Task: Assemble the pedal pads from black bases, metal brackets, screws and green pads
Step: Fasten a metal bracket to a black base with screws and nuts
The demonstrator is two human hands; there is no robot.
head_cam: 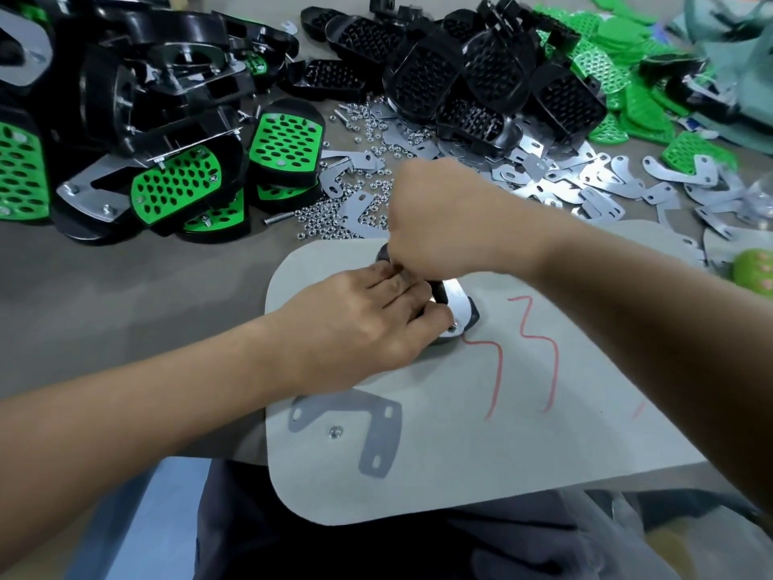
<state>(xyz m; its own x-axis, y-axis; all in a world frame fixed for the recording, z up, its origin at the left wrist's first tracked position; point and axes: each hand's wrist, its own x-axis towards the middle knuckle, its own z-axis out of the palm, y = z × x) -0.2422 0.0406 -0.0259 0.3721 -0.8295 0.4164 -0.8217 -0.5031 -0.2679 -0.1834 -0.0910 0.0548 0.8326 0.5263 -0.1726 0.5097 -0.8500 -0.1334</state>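
A black pedal base (472, 318) with a shiny metal bracket (456, 305) on it lies on the grey work board (502, 445), mostly hidden under my hands. My left hand (368, 324) grips the base from the left, its thumb beside a screw or nut at the bracket's near end. My right hand (443, 219) is curled into a fist just above the base's far end; what it holds is hidden. A loose grey bracket (368, 424) and a single nut (335, 432) lie on the board near me.
Finished pedals with green pads (175, 184) are piled at the left. Empty black bases (481, 77) are heaped at the back, with green pads (619, 56) behind them. Loose brackets (585, 182) are scattered to the right and nuts (334, 211) in the middle.
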